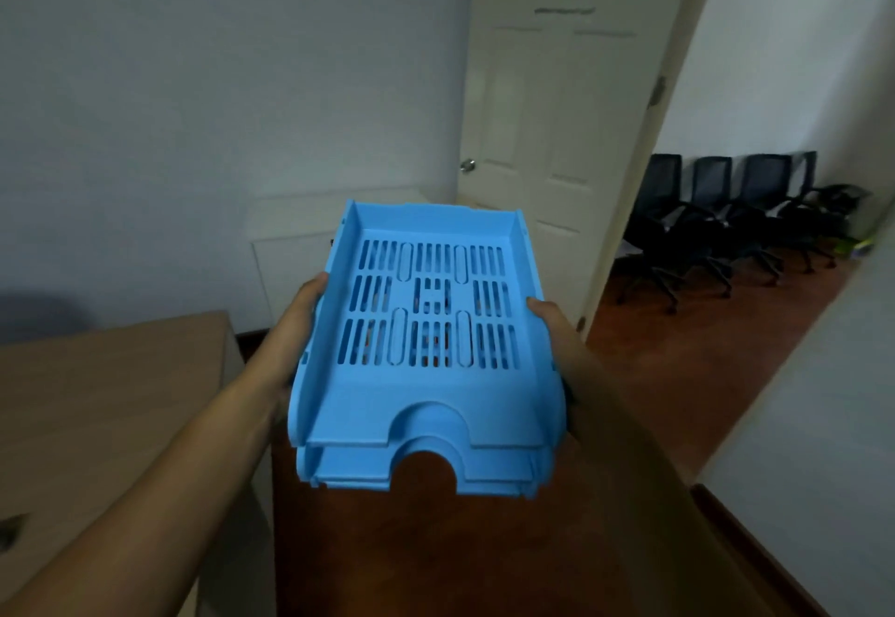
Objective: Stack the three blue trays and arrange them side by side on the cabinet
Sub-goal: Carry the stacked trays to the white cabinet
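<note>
A stack of light blue slotted trays (426, 393) is held in the air in front of me, nested one on another, with the notched front edges toward me. My left hand (302, 321) grips the stack's left side wall. My right hand (557, 330) grips its right side wall, thumb over the rim. A low white cabinet (290, 224) stands against the wall straight ahead, partly hidden behind the trays.
A light wooden desk (106, 398) lies at my left. A white door (562, 132) stands open beyond the cabinet. Several black office chairs (717, 219) line the wall of the room beyond, at the right. The floor (654, 374) is reddish wood. A white wall (823, 398) is close on my right.
</note>
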